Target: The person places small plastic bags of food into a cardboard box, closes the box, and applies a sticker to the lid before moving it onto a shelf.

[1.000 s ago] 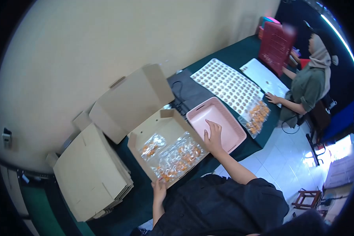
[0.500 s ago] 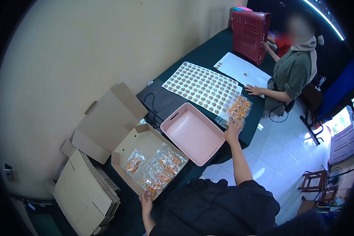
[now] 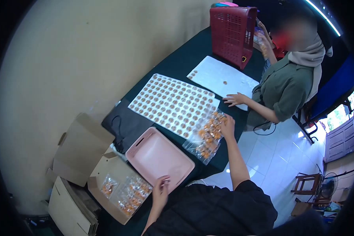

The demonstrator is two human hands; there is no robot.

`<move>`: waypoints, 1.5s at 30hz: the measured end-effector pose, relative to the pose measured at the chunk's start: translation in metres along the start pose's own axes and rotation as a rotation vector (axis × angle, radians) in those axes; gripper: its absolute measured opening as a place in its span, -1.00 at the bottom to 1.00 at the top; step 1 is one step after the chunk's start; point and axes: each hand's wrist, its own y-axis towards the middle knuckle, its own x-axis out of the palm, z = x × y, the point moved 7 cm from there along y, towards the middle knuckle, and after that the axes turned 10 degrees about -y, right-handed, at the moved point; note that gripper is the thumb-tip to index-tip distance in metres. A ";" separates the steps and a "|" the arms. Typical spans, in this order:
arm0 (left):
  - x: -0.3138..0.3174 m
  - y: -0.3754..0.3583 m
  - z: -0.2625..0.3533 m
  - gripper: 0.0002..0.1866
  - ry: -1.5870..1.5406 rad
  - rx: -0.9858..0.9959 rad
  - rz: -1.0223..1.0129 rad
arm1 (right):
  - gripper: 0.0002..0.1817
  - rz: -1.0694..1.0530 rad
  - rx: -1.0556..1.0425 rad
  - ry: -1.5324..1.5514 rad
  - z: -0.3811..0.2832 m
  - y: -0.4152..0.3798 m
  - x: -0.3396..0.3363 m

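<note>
My right hand (image 3: 228, 126) is at the right edge of a row of clear plastic bags of small round orange pieces (image 3: 209, 137), its fingers closed on a bag there. My left hand (image 3: 160, 192) hovers by the near edge of a pink plastic tray (image 3: 160, 155). Its fingers are loosely bent and apart, and nothing shows in them. To the left of the tray, an open cardboard box (image 3: 96, 192) contains several similar clear bags (image 3: 134, 194); one bag (image 3: 108, 185) lies apart from the others.
Beyond the tray lies a sheet of round stickers (image 3: 173, 104). A white sheet (image 3: 220, 76) holds a few stickers. A co-worker's hand (image 3: 236, 99) rests near it. An upright maroon basket (image 3: 232, 35) stands behind. Flattened cardboard boxes (image 3: 69, 206) are stacked at the left.
My left hand has moved from the box's near edge to the pink tray. My right hand has shifted along the bags to their far right side. The view has turned rightward.
</note>
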 end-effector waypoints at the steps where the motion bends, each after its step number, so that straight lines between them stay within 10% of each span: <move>1: 0.033 0.018 -0.017 -0.68 -0.087 -0.080 -0.120 | -0.63 -0.063 -0.007 0.017 0.013 0.010 0.011; 6: 0.136 0.052 -0.097 -0.33 -0.240 -0.690 -0.146 | -0.55 -0.353 0.078 0.091 0.062 0.039 0.061; 22: 0.181 0.136 -0.134 -0.27 -0.458 -0.619 0.053 | -0.26 -1.006 -0.030 0.244 0.024 0.002 0.055; 27: 0.192 0.146 -0.117 -0.37 -0.405 -0.403 0.074 | -0.02 -1.146 0.266 0.656 0.011 -0.010 0.048; 32: 0.196 0.141 -0.117 -0.35 -0.673 -0.454 0.034 | -0.16 -1.021 -0.111 0.507 -0.006 -0.023 0.061; 45: 0.126 0.101 -0.041 -0.20 -0.669 -0.295 0.030 | -0.34 -1.156 0.090 1.081 -0.104 -0.096 0.029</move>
